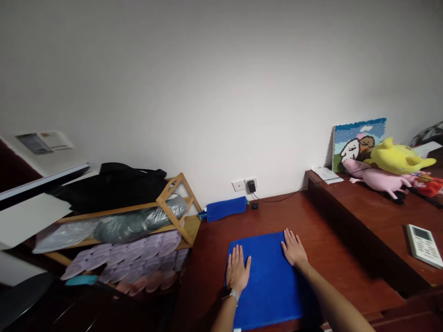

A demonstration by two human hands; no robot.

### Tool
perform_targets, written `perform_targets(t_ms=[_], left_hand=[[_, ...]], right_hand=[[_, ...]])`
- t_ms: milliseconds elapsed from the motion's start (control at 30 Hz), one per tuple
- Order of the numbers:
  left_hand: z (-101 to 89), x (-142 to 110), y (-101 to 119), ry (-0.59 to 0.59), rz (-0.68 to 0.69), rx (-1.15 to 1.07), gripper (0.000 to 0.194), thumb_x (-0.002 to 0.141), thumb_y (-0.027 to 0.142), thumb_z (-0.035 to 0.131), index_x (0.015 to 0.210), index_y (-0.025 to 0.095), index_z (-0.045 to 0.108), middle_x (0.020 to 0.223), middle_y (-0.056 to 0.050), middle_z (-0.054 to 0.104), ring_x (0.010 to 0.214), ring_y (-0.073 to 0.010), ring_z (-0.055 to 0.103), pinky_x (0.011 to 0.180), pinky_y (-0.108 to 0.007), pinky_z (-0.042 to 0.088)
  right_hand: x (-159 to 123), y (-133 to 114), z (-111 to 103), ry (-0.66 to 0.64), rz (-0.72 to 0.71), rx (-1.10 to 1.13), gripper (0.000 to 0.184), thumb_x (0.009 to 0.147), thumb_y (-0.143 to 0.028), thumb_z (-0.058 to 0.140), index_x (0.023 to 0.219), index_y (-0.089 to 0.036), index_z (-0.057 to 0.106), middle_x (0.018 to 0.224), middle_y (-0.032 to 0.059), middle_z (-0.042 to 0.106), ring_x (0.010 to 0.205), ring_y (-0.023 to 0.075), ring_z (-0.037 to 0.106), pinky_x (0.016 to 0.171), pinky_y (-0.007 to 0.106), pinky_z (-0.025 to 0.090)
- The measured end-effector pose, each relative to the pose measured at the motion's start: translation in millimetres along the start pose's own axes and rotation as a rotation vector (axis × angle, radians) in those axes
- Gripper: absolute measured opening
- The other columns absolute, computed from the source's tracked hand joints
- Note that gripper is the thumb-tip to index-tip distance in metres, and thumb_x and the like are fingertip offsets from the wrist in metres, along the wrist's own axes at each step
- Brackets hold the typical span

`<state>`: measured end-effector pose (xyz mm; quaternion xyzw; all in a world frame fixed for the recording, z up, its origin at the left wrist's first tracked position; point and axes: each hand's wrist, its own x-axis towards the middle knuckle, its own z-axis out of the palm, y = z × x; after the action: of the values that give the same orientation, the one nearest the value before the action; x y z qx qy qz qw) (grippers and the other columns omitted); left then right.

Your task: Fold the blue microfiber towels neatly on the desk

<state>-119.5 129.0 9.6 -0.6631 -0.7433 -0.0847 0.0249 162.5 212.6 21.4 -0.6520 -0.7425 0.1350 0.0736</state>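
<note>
Blue cloth point(266, 286) lies spread flat on the red-brown desk point(339, 258) in the head view, its near edge close to the bottom of the picture, with a small white tag at the near left corner. The left hand point(237, 273), a watch point(232, 295) at its wrist, rests palm down along the cloth's left edge, fingers extended and thumb held away from them. The right hand point(294, 249) lies palm down at the cloth's far right corner, fingers slightly fanned, partly over the border. Both hands are open, well apart from each other and grasping nothing; set at opposite sides, they probably hold the fabric smooth and stop it sliding. Beyond the cloth, by the wall, a folded blue bundle point(226, 209) lies out of the way, presumably to leave the working area free. Also beyond the cloth, a black adapter point(251, 186) sits in a wall socket, its cable running rightward. To the cloth's right, a raised counter point(380, 226) bears plush toys point(377, 177) and a white device point(424, 245); to its left stands a wooden rack point(180, 216) with lilac slippers point(134, 251), likely stored there.
</note>
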Motion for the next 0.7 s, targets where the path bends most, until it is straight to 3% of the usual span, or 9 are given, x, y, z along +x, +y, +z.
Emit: perform_targets(t_ms=[133, 233, 300, 433, 533, 600, 700], left_hand=[[-8.9, -2, 1, -0.044, -0.023, 0.016, 0.077, 0.104, 0.062, 0.018, 0.164, 0.015, 0.028, 0.169, -0.012, 0.03, 0.158, -0.0271, 0.027, 0.13, -0.05, 0.025], [-16.4, 3, 19, -0.02, 0.019, -0.002, 0.074, 0.106, 0.057, 0.016, 0.164, 0.012, 0.027, 0.17, -0.012, 0.029, 0.158, -0.026, 0.025, 0.13, -0.049, 0.024], [-17.1, 9, 47, -0.017, 0.116, -0.043, 0.071, 0.107, 0.054, 0.015, 0.164, 0.013, 0.027, 0.171, -0.01, 0.028, 0.158, -0.0246, 0.024, 0.131, -0.048, 0.025], [-3.7, 27, 125, -0.068, 0.336, -0.153, 0.067, 0.107, 0.051, 0.017, 0.164, 0.017, 0.029, 0.17, -0.007, 0.03, 0.158, -0.0226, 0.026, 0.13, -0.044, 0.026], [9.7, 35, 167, -0.085, 0.35, -0.209, 0.067, 0.108, 0.048, 0.012, 0.163, 0.017, 0.03, 0.17, -0.007, 0.033, 0.158, -0.0218, 0.025, 0.131, -0.044, 0.025], [14.2, 38, 173, -0.09, 0.332, -0.21, 0.067, 0.107, 0.048, 0.011, 0.163, 0.016, 0.03, 0.169, -0.008, 0.034, 0.158, -0.022, 0.025, 0.131, -0.045, 0.024], [11.4, 38, 146, -0.094, 0.312, -0.176, 0.069, 0.107, 0.052, 0.013, 0.164, 0.016, 0.029, 0.17, -0.008, 0.031, 0.159, -0.0227, 0.023, 0.131, -0.047, 0.023]], right_hand=[[-2, 1, 0, 0.004, -0.008, -0.006, 0.071, 0.104, -0.046, 0.014, 0.165, -0.009, 0.017, 0.173, 0.0063, 0.017, 0.161, 0.0218, 0.011, 0.13, 0.042, 0.005], [-2, 1, -1, 0.007, -0.012, 0.001, 0.072, 0.104, -0.046, 0.014, 0.165, -0.009, 0.017, 0.173, 0.0061, 0.017, 0.161, 0.0218, 0.012, 0.13, 0.042, 0.005], [-1, 2, 1, 0.012, -0.015, 0.004, 0.072, 0.104, -0.046, 0.015, 0.165, -0.008, 0.017, 0.173, 0.0067, 0.018, 0.161, 0.0223, 0.013, 0.13, 0.043, 0.006], [1, 7, 7, 0.026, -0.04, -0.016, 0.069, 0.104, -0.041, 0.017, 0.165, -0.009, 0.02, 0.172, 0.0077, 0.019, 0.16, 0.0233, 0.014, 0.13, 0.045, 0.009], [2, 11, 10, 0.023, -0.077, -0.037, 0.067, 0.103, -0.038, 0.018, 0.165, -0.01, 0.022, 0.173, 0.0067, 0.017, 0.16, 0.023, 0.013, 0.13, 0.044, 0.01], [2, 12, 11, 0.017, -0.071, -0.048, 0.067, 0.103, -0.038, 0.017, 0.165, -0.01, 0.021, 0.173, 0.0059, 0.016, 0.161, 0.0225, 0.013, 0.13, 0.043, 0.01], [2, 10, 10, 0.021, -0.041, -0.04, 0.069, 0.104, -0.04, 0.015, 0.165, -0.01, 0.019, 0.173, 0.0055, 0.017, 0.161, 0.0212, 0.013, 0.13, 0.043, 0.008]])
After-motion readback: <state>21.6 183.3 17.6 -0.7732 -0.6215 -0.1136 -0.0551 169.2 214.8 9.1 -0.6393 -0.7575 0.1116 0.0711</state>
